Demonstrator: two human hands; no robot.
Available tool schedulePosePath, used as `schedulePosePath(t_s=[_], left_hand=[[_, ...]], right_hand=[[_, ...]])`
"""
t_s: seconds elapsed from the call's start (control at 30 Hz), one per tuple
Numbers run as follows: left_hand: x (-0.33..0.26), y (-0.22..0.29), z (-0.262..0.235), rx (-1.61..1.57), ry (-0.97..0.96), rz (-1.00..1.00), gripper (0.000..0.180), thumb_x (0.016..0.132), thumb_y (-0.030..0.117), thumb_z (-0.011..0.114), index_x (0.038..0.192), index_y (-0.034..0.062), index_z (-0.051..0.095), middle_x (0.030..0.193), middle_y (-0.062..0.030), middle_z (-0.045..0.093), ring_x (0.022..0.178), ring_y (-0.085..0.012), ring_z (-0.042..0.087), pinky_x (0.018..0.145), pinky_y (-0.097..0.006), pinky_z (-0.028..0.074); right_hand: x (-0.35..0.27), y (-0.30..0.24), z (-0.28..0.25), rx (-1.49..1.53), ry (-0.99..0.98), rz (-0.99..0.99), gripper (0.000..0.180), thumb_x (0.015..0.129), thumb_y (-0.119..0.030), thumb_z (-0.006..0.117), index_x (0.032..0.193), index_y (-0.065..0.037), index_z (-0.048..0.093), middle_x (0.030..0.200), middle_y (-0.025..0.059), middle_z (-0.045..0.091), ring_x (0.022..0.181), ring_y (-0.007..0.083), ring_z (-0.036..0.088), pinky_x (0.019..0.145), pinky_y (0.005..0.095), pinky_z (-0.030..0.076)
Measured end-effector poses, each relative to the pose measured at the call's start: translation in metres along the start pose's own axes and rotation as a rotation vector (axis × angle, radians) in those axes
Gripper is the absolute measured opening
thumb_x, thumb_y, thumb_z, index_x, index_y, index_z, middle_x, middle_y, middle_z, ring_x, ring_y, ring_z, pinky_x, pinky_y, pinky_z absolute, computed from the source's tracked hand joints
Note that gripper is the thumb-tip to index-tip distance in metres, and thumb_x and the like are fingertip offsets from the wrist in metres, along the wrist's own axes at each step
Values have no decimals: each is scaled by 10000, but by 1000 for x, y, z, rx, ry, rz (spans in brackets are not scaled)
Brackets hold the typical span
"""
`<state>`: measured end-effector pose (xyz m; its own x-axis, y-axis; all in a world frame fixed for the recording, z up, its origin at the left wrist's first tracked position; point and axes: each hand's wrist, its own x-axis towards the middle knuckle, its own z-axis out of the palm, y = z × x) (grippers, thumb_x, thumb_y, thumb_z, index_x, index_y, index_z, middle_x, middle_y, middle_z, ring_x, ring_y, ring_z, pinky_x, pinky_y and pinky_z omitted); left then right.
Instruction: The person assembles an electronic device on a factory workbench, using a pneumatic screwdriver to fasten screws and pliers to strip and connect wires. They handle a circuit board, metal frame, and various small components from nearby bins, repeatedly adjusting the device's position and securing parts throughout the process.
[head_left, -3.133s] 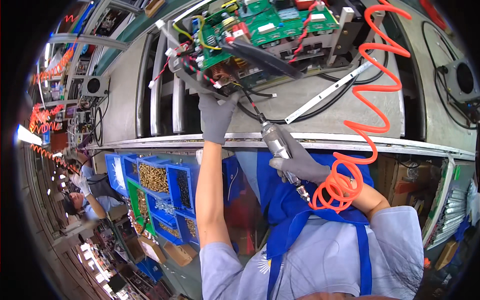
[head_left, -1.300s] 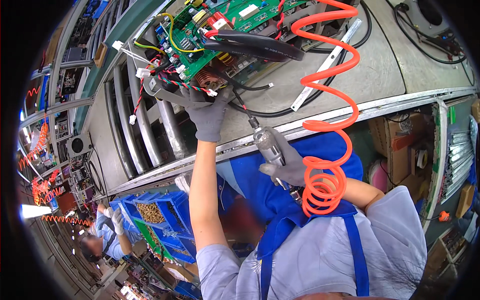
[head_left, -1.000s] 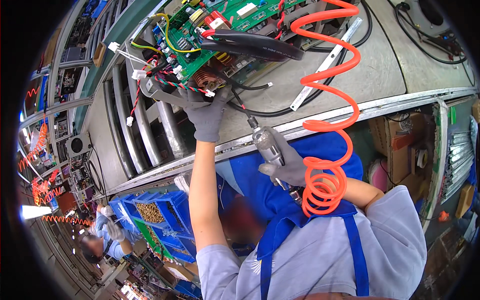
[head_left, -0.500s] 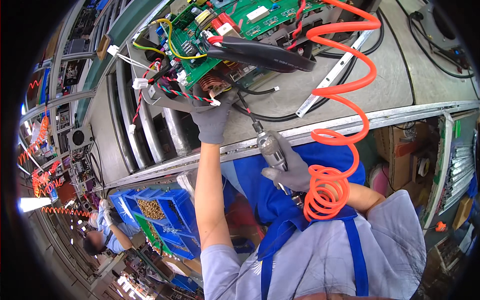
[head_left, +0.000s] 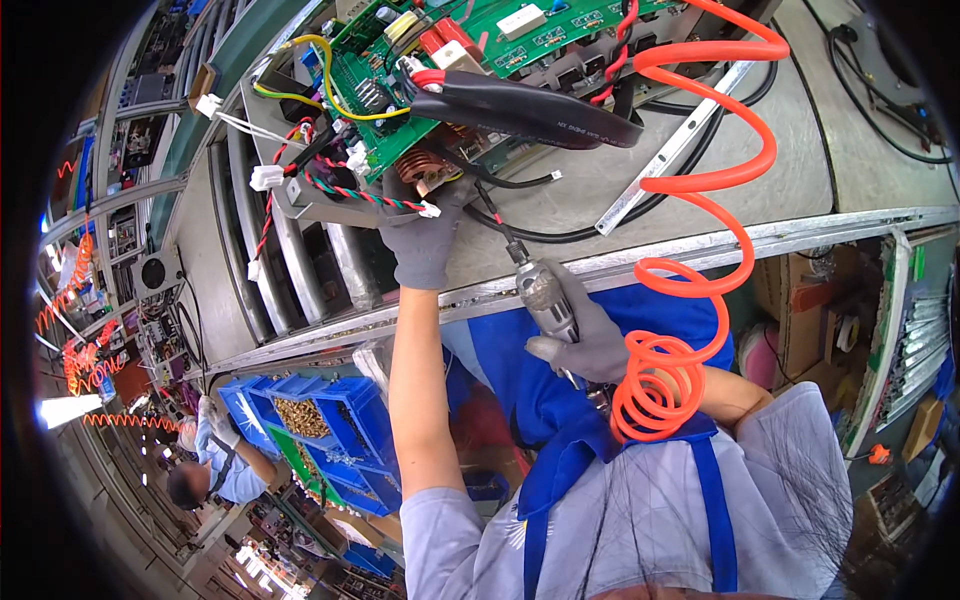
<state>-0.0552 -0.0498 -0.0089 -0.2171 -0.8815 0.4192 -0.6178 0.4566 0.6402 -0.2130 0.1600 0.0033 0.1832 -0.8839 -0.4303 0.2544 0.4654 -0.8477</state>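
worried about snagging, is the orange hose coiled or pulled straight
Coiled: the orange hose runs in wide loops, bunching near the right hand.

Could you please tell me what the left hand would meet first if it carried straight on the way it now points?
The left hand would probably meet the copper coil first, by the edge of the green circuit board; depth is unclear, so they may be touching.

Left arm (head_left: 422,385) extended, left grip (head_left: 422,243) half-hidden, right arm (head_left: 738,397) bent, right grip (head_left: 594,345) curled
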Motion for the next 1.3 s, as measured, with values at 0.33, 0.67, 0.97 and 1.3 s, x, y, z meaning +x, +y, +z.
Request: schedulePosePath(t_s=[0.33,0.67,0.97,1.3], left_hand=[[-5,-12,-2,150,35,-9,728,627,355,905,1139,-44,576,1150,-176,634,1041,-285,627,856,-367,523],[10,-15,-7,14,-24,36,790,625,378,881,1274,40,583,1080,-138,664,1030,-297,620,847,-420,504],[3,-27,-15,-316,15,-34,953,634,362,889,1407,-2,468,1280,-182,616,1190,-315,571,1032,-408,414],[-61,68,-45,53,513,-65,780,744,218,809,1400,25,434,1370,-173,507,1230,-320,510,1039,-422,396]], right_hand=[[3,16,0,-14,-18,-93,1037,801,-116,749,1565,-111,46,916,103,569,649,161,576,557,309,489],[-42,-57,-34,-54,-147,142,964,811,-141,714,1562,-110,110,901,115,572,635,166,597,554,324,501],[-137,-108,-165,-128,535,22,944,778,-149,723,1541,-99,169,758,95,581,505,196,600,435,347,531],[-152,-115,-322,-25,1042,-161,402,841,-217,687,1172,-55,526,696,46,562,524,174,588,452,320,503]])
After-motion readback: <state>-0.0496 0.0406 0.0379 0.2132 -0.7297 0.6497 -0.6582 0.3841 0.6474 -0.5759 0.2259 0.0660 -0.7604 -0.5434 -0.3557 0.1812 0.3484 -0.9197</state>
